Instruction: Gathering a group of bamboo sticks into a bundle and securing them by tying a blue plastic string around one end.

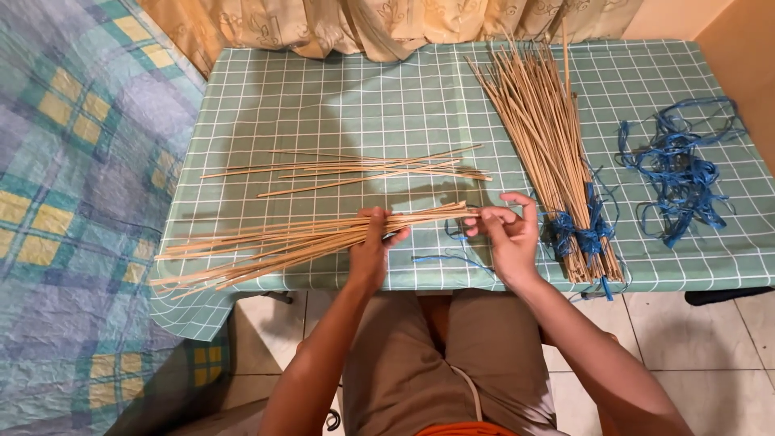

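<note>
Lap and knees sit nearest, under the table (323, 105) edge. Left hand (373, 242) is clenched round a sheaf of sticks (274, 241) near its right end; right hand (504, 230) pinches the tips. The sticks look light, stiff, brittle and smooth; best held mid-bundle. Most of their length fans left of the grip

just 1 cam, head-mounted, looking steeply down & fwd over the lap at the surface (339, 97), pretty close up.

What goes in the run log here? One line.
left hand: grips stick bundle | right hand: at bundle tips | tied sticks, blue string: on table
</note>
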